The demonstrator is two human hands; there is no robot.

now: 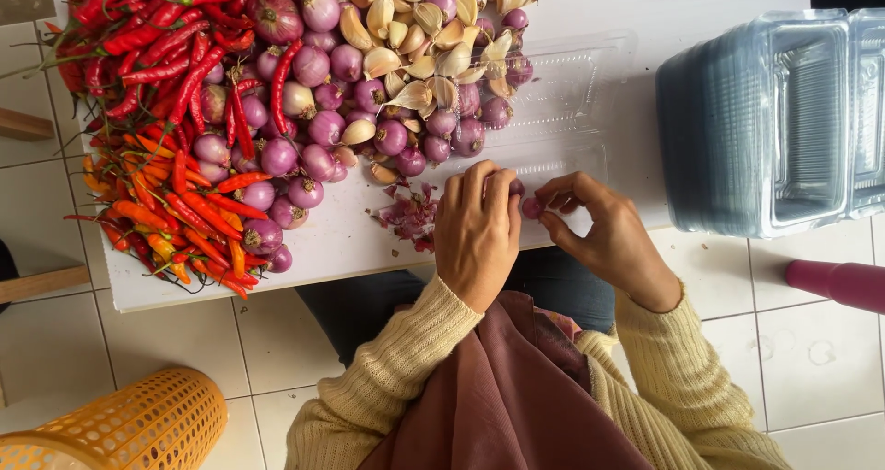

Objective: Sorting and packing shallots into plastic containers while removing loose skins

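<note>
My left hand (476, 232) and my right hand (604, 235) meet at the front edge of a white table (350, 240). Between their fingertips is one small purple shallot (532, 207), pinched by both hands. Just left of my left hand lies a little heap of purple shallot skins (408, 217). Farther up the table sits a pile of purple shallots (323, 111), with garlic cloves (424, 18) behind it and red and orange chillies (166, 111) at the left. An open clear plastic container (562, 92) lies flat beyond my hands.
A stack of clear plastic containers (774, 120) stands at the right of the table. An orange perforated basket (120, 428) sits on the tiled floor at bottom left. A pink object (839, 281) pokes in from the right edge.
</note>
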